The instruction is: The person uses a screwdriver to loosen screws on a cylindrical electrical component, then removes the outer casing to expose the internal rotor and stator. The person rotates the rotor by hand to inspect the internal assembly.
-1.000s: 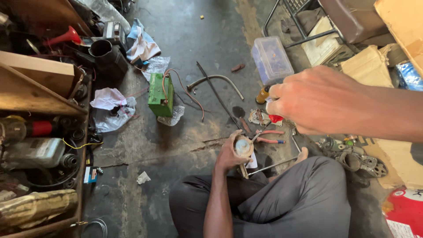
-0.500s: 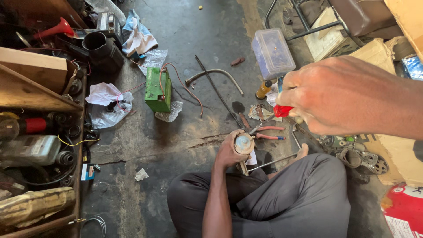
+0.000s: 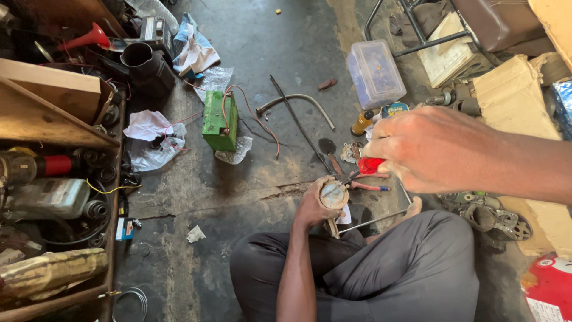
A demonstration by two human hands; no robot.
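Screwdriver (image 3: 364, 166) (red handle) in right hand (image 3: 432, 149), left hand (image 3: 313, 206) gripping round part (image 3: 332, 194), pliers (image 3: 368, 185) beside

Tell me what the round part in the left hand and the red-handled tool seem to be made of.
The round part in the left hand looks like dull grey metal. The tool in the right hand has a glossy red handle, likely plastic, and a thin dark shaft, probably steel.

The right hand (image 3: 438, 149) covers most of the red-handled screwdriver (image 3: 369, 165), so its full grip stays hidden. The left hand (image 3: 313, 206) wraps the round metal part (image 3: 332, 194), hiding its underside. At three o'clock the right forearm leaves the picture; at five o'clock the red container (image 3: 545, 289) is cropped.
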